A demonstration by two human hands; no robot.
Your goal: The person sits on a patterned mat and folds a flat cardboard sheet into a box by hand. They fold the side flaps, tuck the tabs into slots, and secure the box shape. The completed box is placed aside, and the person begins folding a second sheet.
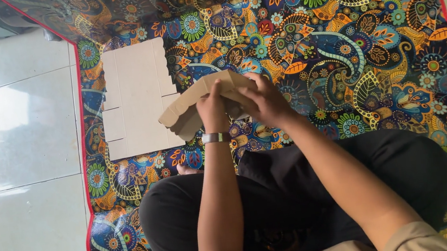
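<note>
The brown, partly folded cardboard box (192, 108) at the centre of the frame is covered along its right part by the left hand (213, 108) and the right hand (264, 102), so that side's shape cannot be told. The flat pale cardboard sheet (135, 100) in the upper left disappears under the box at its right edge. The colourful paisley floor mat (352, 43) is cut off by the top and bottom edges, and the person's black-trousered lap (302, 190) hides its lower middle.
</note>
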